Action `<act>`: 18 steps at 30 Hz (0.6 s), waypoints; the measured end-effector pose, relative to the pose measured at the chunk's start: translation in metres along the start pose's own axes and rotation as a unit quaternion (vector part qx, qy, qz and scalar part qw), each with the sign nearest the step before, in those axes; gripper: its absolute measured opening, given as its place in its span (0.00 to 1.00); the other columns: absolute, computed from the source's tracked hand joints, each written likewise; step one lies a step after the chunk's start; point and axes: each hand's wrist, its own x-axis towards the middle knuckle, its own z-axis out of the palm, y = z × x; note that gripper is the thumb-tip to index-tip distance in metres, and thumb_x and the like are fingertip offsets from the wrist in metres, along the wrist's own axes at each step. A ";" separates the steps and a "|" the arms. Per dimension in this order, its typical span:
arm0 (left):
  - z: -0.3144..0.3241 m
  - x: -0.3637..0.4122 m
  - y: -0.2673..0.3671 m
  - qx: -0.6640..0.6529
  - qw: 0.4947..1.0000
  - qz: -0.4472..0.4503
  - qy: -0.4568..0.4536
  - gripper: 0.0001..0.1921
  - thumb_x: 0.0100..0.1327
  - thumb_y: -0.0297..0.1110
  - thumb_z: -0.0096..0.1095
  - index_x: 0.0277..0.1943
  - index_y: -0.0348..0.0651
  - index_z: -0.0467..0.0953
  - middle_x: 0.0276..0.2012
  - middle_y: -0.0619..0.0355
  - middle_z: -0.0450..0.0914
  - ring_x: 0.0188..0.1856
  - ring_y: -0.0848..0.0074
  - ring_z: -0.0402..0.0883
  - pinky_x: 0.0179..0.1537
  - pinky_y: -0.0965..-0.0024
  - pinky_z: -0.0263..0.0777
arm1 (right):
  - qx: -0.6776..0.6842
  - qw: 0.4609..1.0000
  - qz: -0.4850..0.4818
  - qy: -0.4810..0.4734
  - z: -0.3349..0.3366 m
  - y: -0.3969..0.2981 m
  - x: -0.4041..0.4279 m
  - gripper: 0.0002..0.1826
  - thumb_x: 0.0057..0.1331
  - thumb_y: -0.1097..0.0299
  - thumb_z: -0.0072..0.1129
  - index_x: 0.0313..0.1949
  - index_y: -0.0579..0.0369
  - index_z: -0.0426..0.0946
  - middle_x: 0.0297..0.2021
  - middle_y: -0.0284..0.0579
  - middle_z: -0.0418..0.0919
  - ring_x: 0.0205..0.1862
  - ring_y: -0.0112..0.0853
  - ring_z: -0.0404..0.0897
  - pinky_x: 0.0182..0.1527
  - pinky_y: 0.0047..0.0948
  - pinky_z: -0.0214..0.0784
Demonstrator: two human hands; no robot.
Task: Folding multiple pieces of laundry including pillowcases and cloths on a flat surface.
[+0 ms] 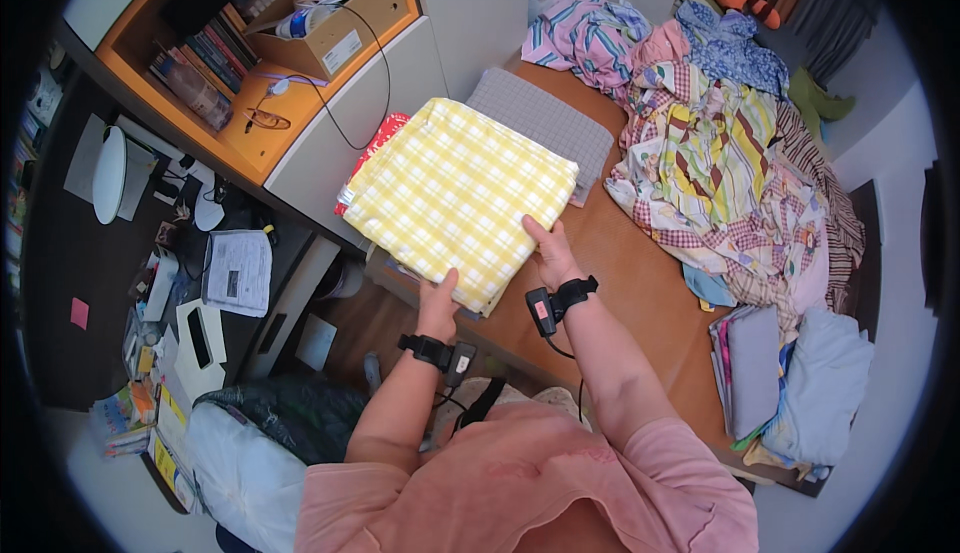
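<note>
A folded yellow-and-white checked cloth (pixel 457 193) lies between my hands, near the corner of a bed with a brown mat (pixel 592 283). My left hand (pixel 438 305) grips its near edge, thumb on top and fingers hidden underneath. At its right edge my right hand (pixel 551 249) holds it the same way, thumb above. Red patterned fabric (pixel 386 137) shows past the cloth's far left side. Behind it lies a grey quilted pad (pixel 544 118). Whether the cloth is lifted or rests on things below, I cannot tell.
Rumpled patterned bedding (pixel 720 163) is heaped along the bed's right side. Folded grey fabric (pixel 754 373) and a light blue pillow-like bundle (pixel 821 388) sit at the near right corner. An orange shelf (pixel 281 140) and a dark desk (pixel 67 253) with papers stand at left.
</note>
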 end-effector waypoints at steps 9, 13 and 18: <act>0.009 -0.033 0.025 0.070 0.979 -0.059 -0.184 0.18 0.62 0.32 0.52 0.53 0.35 0.63 0.45 0.56 0.73 0.46 0.73 0.73 0.46 0.71 0.68 | 0.028 0.987 -0.097 -0.124 0.056 -0.076 -0.043 0.27 0.54 0.72 0.57 0.53 0.62 0.61 0.48 0.47 0.70 0.47 0.35 0.72 0.49 0.31 0.65; 0.000 -0.036 0.019 0.217 0.879 -0.104 -0.411 0.14 0.60 0.33 0.55 0.45 0.33 0.70 0.36 0.57 0.77 0.39 0.78 0.75 0.42 0.76 0.69 | -0.017 0.985 -0.162 -0.051 0.023 -0.122 -0.114 0.29 0.54 0.72 0.54 0.55 0.63 0.58 0.48 0.50 0.70 0.47 0.38 0.72 0.49 0.34 0.67; -0.032 0.014 0.005 0.207 0.967 0.144 -0.036 0.20 0.55 0.29 0.58 0.50 0.38 0.62 0.40 0.59 0.68 0.39 0.79 0.69 0.40 0.76 0.66 | 0.018 0.978 -0.197 0.066 -0.055 -0.145 -0.183 0.28 0.54 0.73 0.54 0.54 0.64 0.59 0.47 0.50 0.70 0.46 0.38 0.73 0.48 0.33 0.68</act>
